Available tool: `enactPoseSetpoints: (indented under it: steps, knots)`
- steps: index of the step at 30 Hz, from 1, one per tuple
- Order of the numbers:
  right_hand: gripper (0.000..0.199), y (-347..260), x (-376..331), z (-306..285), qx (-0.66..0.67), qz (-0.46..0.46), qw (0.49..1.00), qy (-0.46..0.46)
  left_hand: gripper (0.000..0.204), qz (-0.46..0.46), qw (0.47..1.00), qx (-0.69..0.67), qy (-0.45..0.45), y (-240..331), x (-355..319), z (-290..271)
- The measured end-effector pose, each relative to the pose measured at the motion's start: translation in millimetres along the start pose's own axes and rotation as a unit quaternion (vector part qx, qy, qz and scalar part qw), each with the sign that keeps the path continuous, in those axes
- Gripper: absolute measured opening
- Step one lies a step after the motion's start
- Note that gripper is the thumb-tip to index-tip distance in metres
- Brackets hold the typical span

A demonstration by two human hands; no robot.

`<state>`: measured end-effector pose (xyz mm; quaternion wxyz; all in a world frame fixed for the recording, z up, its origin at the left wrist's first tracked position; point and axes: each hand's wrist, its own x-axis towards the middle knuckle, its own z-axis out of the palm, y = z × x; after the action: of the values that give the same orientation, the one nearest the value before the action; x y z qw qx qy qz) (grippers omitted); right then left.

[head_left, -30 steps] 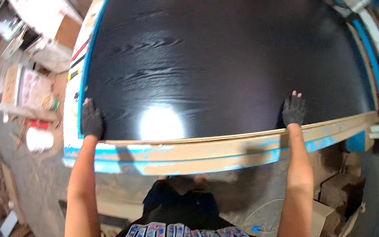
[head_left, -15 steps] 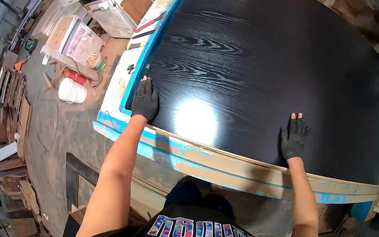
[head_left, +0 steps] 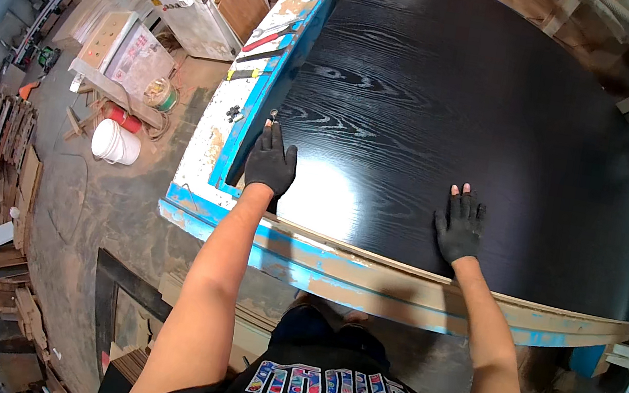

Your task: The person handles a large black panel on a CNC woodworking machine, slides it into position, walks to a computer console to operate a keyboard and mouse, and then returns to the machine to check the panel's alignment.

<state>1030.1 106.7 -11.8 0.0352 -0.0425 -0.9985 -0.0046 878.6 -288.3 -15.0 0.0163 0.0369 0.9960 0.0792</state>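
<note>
A large black wood-grain panel (head_left: 457, 112) lies flat on a blue-edged workbench (head_left: 367, 282). My left hand (head_left: 270, 164), in a black fingerless glove, rests flat on the panel near its near left corner, fingers together and pointing away. My right hand (head_left: 460, 226), gloved the same way, presses flat on the panel near its front edge, fingers slightly spread. Neither hand holds anything. A bright light glare (head_left: 322, 198) shines on the panel between the hands.
Small tools and clutter (head_left: 269, 35) lie on the bench strip left of the panel. On the dusty floor at left stand a white bucket (head_left: 116, 142), a red can (head_left: 124, 118) and a low cart (head_left: 128, 55). Wooden boards and offcuts (head_left: 8, 151) are stacked at far left.
The view has swung so the panel sits further right and up. Both hands stay flat on the panel; the left hand now lies closer to the panel's left edge.
</note>
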Motion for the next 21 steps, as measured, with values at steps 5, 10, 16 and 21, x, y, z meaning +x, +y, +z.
enactPoseSetpoints:
  steps: [5,10,16,21]
  knots:
    - [0.065,-44,2,1,0.007,-0.007,1.0,-0.007,0.071,0.002,0.999,0.001,0.038,7,-2,10]
    - [0.067,-96,7,5,0.02,-0.002,1.0,-0.012,0.073,0.05,0.992,0.061,0.095,11,-10,16]
    - [0.067,-161,4,3,0.051,-0.017,0.998,-0.036,0.073,0.186,0.982,-0.016,0.036,75,-56,12]
    - [0.066,-167,8,-9,0.072,-0.036,0.997,0.021,0.072,0.199,0.979,-0.03,0.043,73,-52,10]
